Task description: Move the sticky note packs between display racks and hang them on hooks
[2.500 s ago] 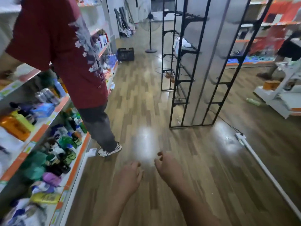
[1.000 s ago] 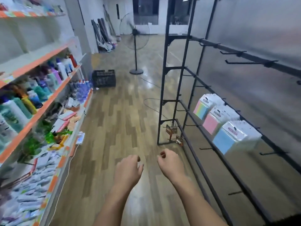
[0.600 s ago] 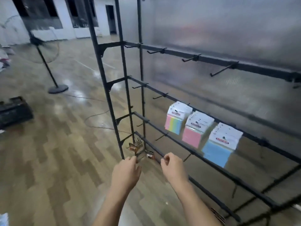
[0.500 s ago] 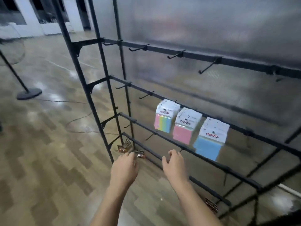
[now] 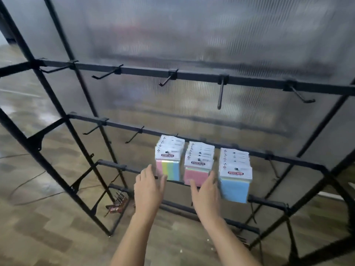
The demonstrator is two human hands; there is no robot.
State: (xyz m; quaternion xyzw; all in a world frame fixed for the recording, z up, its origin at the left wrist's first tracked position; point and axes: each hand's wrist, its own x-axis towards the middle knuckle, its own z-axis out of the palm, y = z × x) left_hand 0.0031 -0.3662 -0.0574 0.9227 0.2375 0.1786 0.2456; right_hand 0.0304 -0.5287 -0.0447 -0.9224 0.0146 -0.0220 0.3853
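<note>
While reaching: both hands empty, fingers straight.
Left hand (image 5: 148, 186): near rainbow pack (image 5: 168, 163).
Right hand (image 5: 206, 191): before pink pack (image 5: 197, 169).
Next: likely lift a pack off its hook.

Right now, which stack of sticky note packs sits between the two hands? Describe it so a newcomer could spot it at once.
Find the black display rack against the frosted panel; three stacks hang side by side on its second rail down. The one you want is the middle stack, between the left hand and right hand. It is plain pink; the left neighbour is rainbow-striped, the right one blue.
</note>
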